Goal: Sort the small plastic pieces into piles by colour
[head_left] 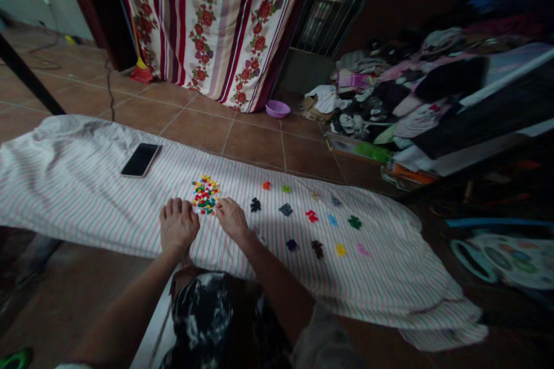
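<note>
1. Cloth (104, 207): striped and rumpled at its left end; smoothing it could help keep small bits from rolling.
2. Left hand (178, 225): palm down toward the near edge, fingers together against the pile's left side. Whether it grips anything, I cannot tell; resting lightly there, it could fence the pile.
3. Right hand (232, 219): fingers drawn in close at the pile's right side; too small to tell if they pinch a bit. A light thumb-and-finger pinch, one bit at a time, should work best.
4. Phone (141, 160): near the far edge, toward the left end, clear of both hands.
5. Mixed pile (205, 194): just left of the cloth's middle, many colours together. Working from its rim should disturb it least.
6. Single-colour heaps (311, 216): three rows toward the right end; a low sleeve could smear the nearest row.
</note>
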